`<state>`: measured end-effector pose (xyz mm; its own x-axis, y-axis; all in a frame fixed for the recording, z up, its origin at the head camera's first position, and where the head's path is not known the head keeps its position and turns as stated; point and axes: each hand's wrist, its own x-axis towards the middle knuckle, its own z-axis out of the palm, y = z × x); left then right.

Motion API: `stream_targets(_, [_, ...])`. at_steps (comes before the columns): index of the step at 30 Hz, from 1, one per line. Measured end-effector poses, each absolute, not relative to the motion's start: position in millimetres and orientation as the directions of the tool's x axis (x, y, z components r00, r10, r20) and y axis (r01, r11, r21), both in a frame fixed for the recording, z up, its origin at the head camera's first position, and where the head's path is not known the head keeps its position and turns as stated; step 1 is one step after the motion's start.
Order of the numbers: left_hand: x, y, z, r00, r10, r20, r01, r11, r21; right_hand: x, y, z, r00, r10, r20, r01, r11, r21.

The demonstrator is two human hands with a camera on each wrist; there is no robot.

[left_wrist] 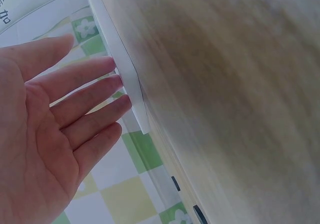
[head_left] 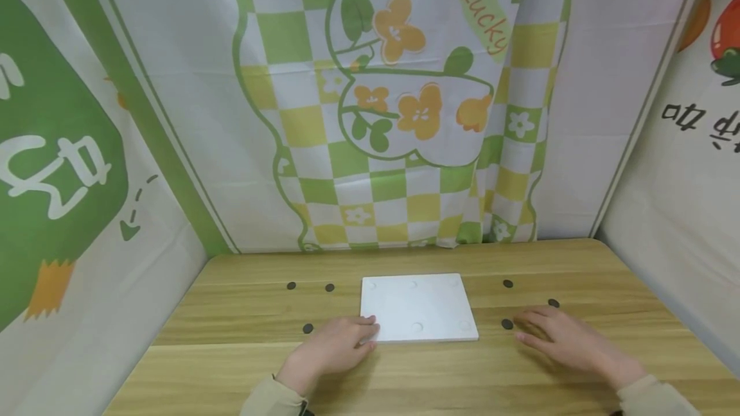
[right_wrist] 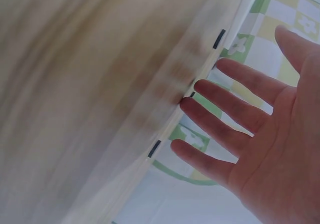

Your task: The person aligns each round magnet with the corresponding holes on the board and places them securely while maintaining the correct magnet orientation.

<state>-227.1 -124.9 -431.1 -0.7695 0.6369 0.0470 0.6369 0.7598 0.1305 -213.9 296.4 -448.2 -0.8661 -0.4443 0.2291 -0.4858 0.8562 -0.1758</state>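
A flat white board (head_left: 424,300) with several faint round marks lies on the wooden table. At its lower left corner is my left hand (head_left: 338,346), fingertips touching the board. The left wrist view shows that hand's fingers (left_wrist: 85,102) spread and nearly straight against the white edge (left_wrist: 122,64). My right hand (head_left: 563,342) hovers low over the table on the right, apart from the board and holding nothing. Its fingers are extended in the right wrist view. Nearest to it are a small dark disc (head_left: 507,324) by the fingertips and another disc (head_left: 553,303) just beyond.
A third disc (head_left: 507,284) lies farther back on the right. Left of the board are three more dark discs, one near my left hand (head_left: 308,328). The wooden table (head_left: 243,364) ends at a patterned curtain (head_left: 381,210), with printed cloth on both sides.
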Motion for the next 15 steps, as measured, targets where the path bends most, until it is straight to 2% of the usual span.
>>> stream_targets(8, [-227.7, -124.7, -431.9, -0.768, 0.638, 0.050, 0.639, 0.758, 0.130, -215.9, 296.6, -444.5, -0.881, -0.439, 0.177, -0.469, 0.859, -0.204])
stream_targets(15, [-227.9, -124.3, -432.3, -0.771, 0.635, 0.046, 0.635, 0.761, 0.133, -220.1, 297.8, -447.4, -0.882, -0.446, 0.156, -0.469, 0.864, -0.184])
